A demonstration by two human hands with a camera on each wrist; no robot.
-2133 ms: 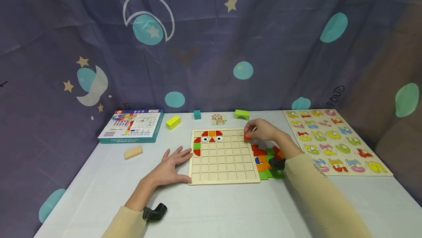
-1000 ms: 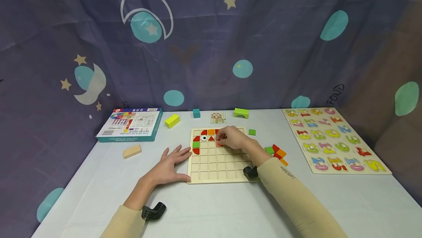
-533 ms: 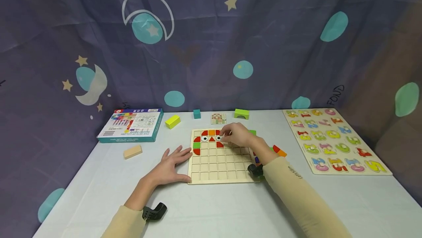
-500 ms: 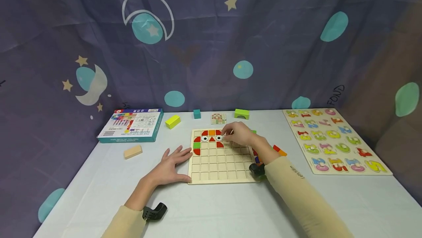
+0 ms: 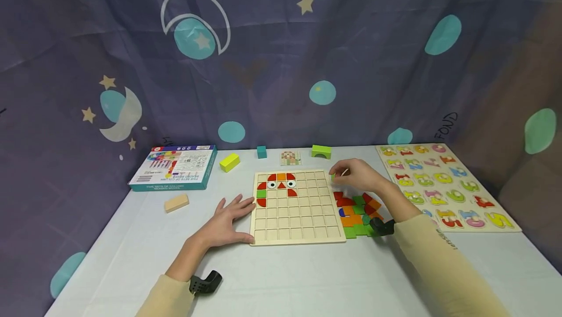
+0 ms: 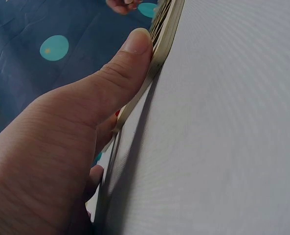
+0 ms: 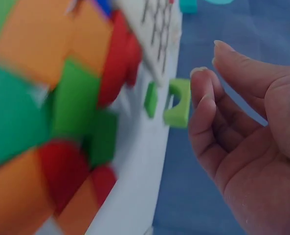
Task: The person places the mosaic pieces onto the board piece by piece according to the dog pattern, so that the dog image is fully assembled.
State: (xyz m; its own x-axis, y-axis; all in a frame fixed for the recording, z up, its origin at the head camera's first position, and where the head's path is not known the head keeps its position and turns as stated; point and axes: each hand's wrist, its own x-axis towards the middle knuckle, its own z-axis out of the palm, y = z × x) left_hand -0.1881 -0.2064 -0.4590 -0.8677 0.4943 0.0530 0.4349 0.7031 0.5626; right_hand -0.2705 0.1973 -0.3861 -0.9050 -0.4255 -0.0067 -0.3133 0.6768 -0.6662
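Fingers spread, one left hand (image 5: 226,222) touches one board (image 5: 294,229) at nine o'clock. Ten pieces (image 5: 281,186) sit toward eleven. At two, one right hand (image 5: 354,176) has thumb and finger apart near one green tile (image 7: 151,99). One card (image 5: 291,158) lies at twelve.

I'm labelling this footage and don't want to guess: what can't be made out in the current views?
Green tile: head view, mostly covered by the right hand.
Number board: head view, lower left corner behind the right sleeve.
Picture card: head view, print too small to read.
Loose pieces: right wrist view, blurred, cut off by the left edge.
Left hand: left wrist view, most fingers hidden behind the hand itself.
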